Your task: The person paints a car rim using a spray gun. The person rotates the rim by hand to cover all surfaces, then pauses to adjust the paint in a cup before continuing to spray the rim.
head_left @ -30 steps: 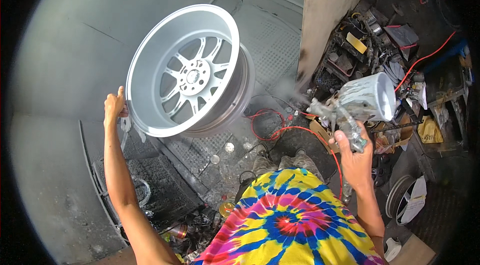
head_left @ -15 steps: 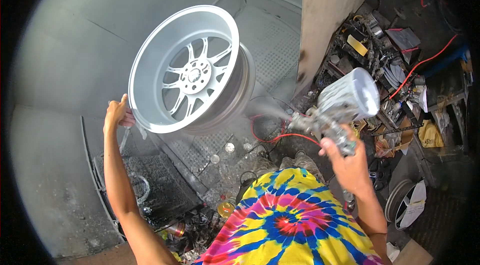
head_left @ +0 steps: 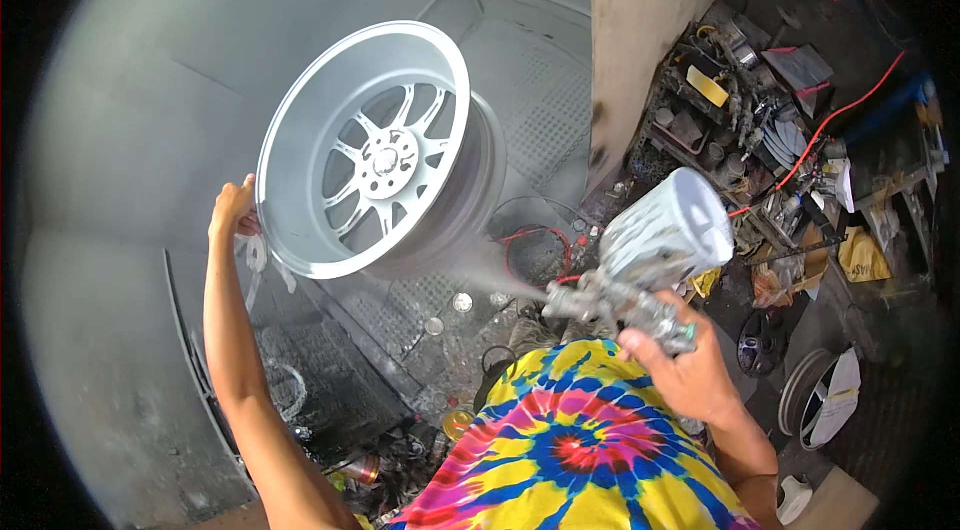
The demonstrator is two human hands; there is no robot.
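A silver-grey alloy wheel rim is tilted in front of me, its spokes and hub deep inside the barrel. My left hand is at the rim's left lip, its fingers bent against the edge and partly hidden. In my right hand is a spray gun, gripped by its paint-smeared body. A pale cup coated in grey paint sits on top of the gun. Mist leaves the nozzle leftward, toward the rim's lower outer side. What supports the rim is hidden.
Grey booth walls curve round the left and back. A tan panel stands right of the rim. Beyond it, a cluttered shelf holds tools and scraps. A red hose hangs there; another wheel leans at lower right.
The spray gun has moved left and down, its mist now reaching the rim's lower side. The rim's spokes have turned a little, and my left hand stays at the lip.
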